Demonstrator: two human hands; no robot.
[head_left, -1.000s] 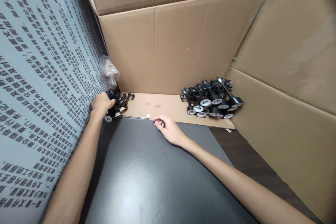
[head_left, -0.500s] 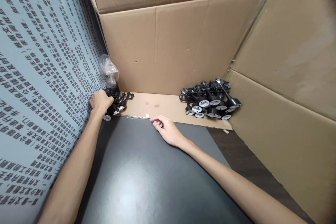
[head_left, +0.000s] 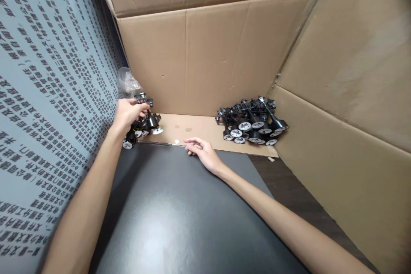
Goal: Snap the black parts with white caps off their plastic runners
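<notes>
In the head view, the left grip (head_left: 128, 112) has closed around black metal fittings (head_left: 149, 122) and raised them above the cardboard strip (head_left: 189, 130), left of centre. The right grip (head_left: 199, 150) lies open and empty at the edge of the dark surface (head_left: 180, 222); a heap of matching fittings (head_left: 252, 126) sits right of centre.

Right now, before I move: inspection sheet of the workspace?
surface: black board meeting a cardboard sheet at its far edge
job's things: black fittings with pale round ends, some in the left hand's grip; larger pile of black fittings on the cardboard sheet, to the right
clutter: transparent plastic bag; small white scrap
grippers: left hand holding fittings; right hand open, resting at the board's far edge
cables: nothing seen
surroundings: cardboard walls; printed text panel at left
</notes>
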